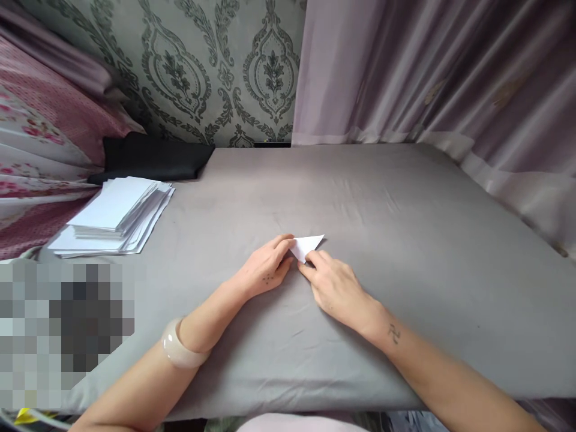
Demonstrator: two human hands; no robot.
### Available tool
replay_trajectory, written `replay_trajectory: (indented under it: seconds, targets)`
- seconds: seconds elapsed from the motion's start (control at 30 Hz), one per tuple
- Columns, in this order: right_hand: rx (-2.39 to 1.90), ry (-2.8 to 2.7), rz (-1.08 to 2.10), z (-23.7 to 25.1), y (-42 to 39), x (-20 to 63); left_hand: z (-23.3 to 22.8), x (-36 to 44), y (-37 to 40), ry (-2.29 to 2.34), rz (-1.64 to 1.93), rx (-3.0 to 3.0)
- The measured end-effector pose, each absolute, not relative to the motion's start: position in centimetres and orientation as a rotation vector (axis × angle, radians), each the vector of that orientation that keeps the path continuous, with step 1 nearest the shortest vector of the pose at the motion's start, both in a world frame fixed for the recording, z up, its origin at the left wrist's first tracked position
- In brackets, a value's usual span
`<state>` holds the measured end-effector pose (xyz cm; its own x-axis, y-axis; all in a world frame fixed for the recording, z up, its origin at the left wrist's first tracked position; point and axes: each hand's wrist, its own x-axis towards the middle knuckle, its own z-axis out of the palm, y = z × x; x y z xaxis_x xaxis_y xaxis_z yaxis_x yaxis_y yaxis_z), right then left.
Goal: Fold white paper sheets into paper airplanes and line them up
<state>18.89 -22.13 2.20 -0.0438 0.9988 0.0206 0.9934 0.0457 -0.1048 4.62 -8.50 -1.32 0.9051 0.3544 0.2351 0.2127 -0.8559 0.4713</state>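
A small piece of white paper [306, 244], folded into a triangle, lies between my two hands near the middle of the table. My left hand [272, 263] grips its left corner, with the fingers on top and the thumb close to the lower edge. At the lower point, my right hand [330, 279] pinches the paper between thumb and fingers. The right tip of the triangle sticks out free past my right fingers. Parts of the paper's left and lower edges are hidden under my fingers.
A stack of white paper sheets [112, 210] rests at the left of the grey cloth-covered table [405, 240]. Behind it lies a folded black cloth [153, 157]. Purple curtains [360, 72] hang along the back and right edges. A blurred patch covers the lower left.
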Motion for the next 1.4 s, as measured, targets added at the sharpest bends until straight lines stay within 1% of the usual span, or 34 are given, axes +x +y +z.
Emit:
replay_trajectory:
  seconds: [0.1,0.2,0.33,0.67,1.0,1.2,1.4]
  targets:
    - [-2.018,-2.014,0.220,1.4,-22.0,20.4,-1.8,4.3,-8.3,0.415,0.472,2.572]
    - [-2.003,-1.913,0.187,0.8,-21.9,21.3,-2.2,4.3,-8.2,0.335,0.531,2.595]
    - [-2.019,-1.983,0.105,0.6,-21.8,21.6,-2.1,4.5,-8.2,0.243,0.570,2.613]
    - [-1.968,-2.092,0.079,0.9,-21.9,21.8,-1.3,4.6,-8.6,0.136,0.519,2.656]
    - [-1.938,-2.137,0.133,1.0,-21.9,22.3,-1.4,4.7,-8.8,0.154,0.413,2.767]
    - [-1.925,-2.117,0.185,1.7,-22.2,22.3,-0.5,4.9,-9.1,0.150,0.350,2.836]
    - [-1.978,-2.242,0.147,2.4,-22.5,21.7,0.0,5.2,-9.2,0.150,0.322,2.872]
